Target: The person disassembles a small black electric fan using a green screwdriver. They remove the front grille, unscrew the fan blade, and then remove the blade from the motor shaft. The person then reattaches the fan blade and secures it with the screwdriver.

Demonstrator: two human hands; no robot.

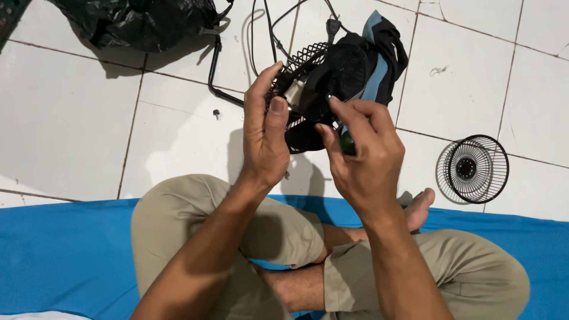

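Observation:
I sit cross-legged on a blue mat (71, 255) over white floor tiles. My left hand (264, 133) grips the wire rear guard of a small black fan (323, 83), held up in front of me. My right hand (361, 151) pinches a dark green screwdriver handle (347, 144), its fingertips touching the fan's black blades. The screwdriver's shaft is hidden behind the fingers and fan. A black power cord (269, 24) trails from the fan toward the top.
A round black wire fan guard (477, 169) lies on the tiles at the right. A black plastic bag (142, 24) sits at the top left. A black and blue cloth (385, 53) lies behind the fan. A small dark screw (216, 112) rests on the tile.

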